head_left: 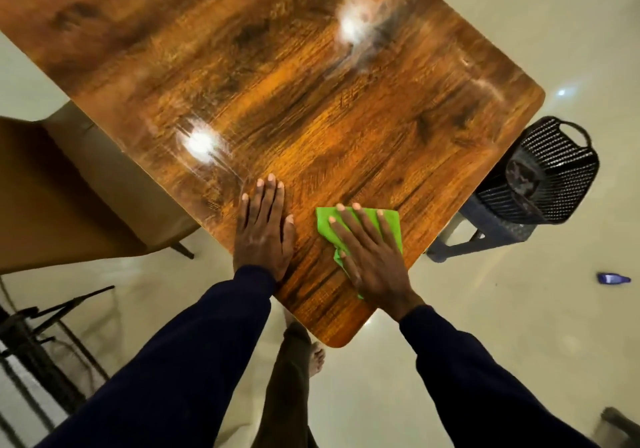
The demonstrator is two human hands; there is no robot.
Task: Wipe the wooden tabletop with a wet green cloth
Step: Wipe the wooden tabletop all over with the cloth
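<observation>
Cloth: green cloth [391,226] lies flat on the tabletop [311,101] near the corner closest to the person.
Right hand: right hand [372,257] presses the cloth, fingers straight and spread.
Left hand: left hand [265,229] rests flat on bare wood just beside it, holding nothing.
Progress: faint streaks show around the far glare; likely partly wiped, near corner in hand, remainder unclear.

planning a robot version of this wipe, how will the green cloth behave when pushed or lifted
Likely floppy: the green cloth lies flat and creased under the right hand, so lifted it would probably drape. It probably slides easily, since the wooden tabletop looks glossy. Being thin, probably light.
</observation>
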